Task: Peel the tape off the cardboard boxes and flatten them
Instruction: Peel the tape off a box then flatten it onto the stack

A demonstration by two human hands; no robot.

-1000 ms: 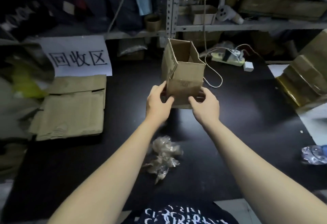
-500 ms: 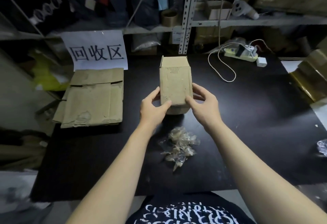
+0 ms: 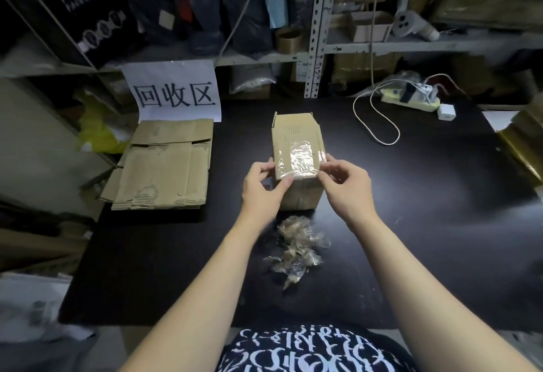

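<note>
Flattened cardboard (image 3: pixel 164 166) is lying on the bench's (image 3: pixel 426 195) left side, in front of a paper sign (image 3: pixel 176 92). My left hand (image 3: pixel 263 188) is gripping the near left corner of the small cardboard box (image 3: pixel 295 133) — it is sitting mid-bench, with clear tape (image 3: pixel 299 160) shining on its upper face. My right hand (image 3: pixel 348 186) is pinching the tape's right edge — crumpled tape scraps (image 3: pixel 296 251) are lying nearer me.

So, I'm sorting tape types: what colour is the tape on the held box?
The tape is clear, glossy; head view.
</note>
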